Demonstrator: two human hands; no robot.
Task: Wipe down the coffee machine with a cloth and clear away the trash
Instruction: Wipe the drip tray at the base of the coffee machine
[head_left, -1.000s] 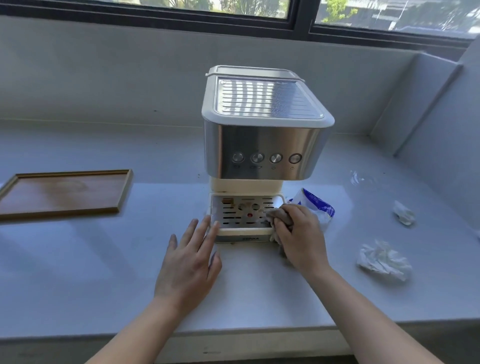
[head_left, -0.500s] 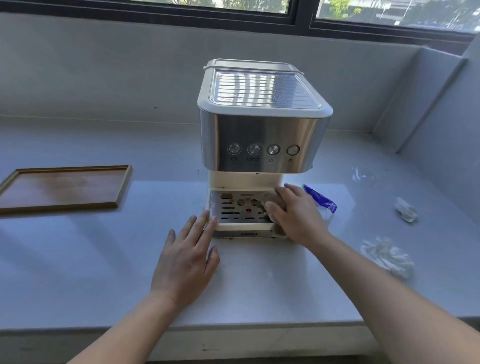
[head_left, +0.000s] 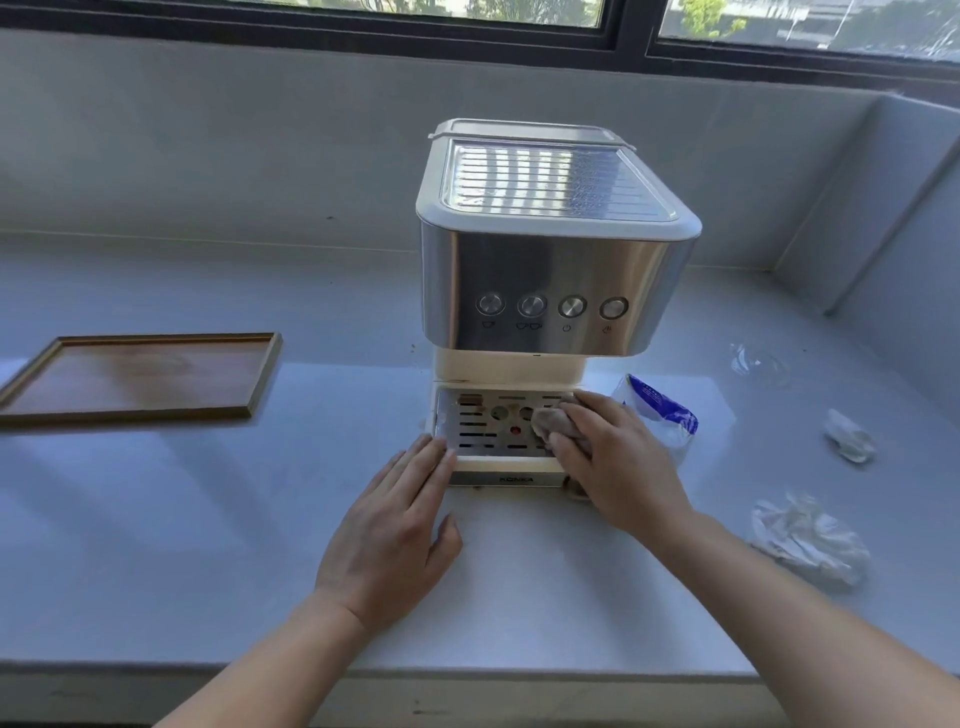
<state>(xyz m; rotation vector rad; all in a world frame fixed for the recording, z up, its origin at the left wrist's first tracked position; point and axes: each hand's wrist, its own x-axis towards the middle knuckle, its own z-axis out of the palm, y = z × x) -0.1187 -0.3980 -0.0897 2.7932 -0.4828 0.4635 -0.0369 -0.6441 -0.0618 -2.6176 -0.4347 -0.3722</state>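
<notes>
The coffee machine (head_left: 550, 291) stands upright on the pale tabletop (head_left: 218, 519), below a window. Steel front with four round buttons; cream base with a slotted drip tray (head_left: 491, 426) at the front.

The right hand (head_left: 618, 462) lies over the right part of the drip tray, fingers curled around a crumpled brownish cloth (head_left: 553, 421) and pressing it against the grate. Part of the cloth shows past the fingertips; another bit shows under the palm near the tray's front right corner.

The left hand (head_left: 389, 530) lies flat on the tabletop, fingers spread and holding nothing, fingertips touching the tray's front left corner.

Trash: a white-and-blue wrapper (head_left: 660, 410) just beside the machine's base on the right; two crumpled white tissues, one larger (head_left: 810, 540) nearer the front edge, one smaller (head_left: 849, 436) further back, well apart from the machine.

A wooden tray (head_left: 260, 374) lies to the left.
</notes>
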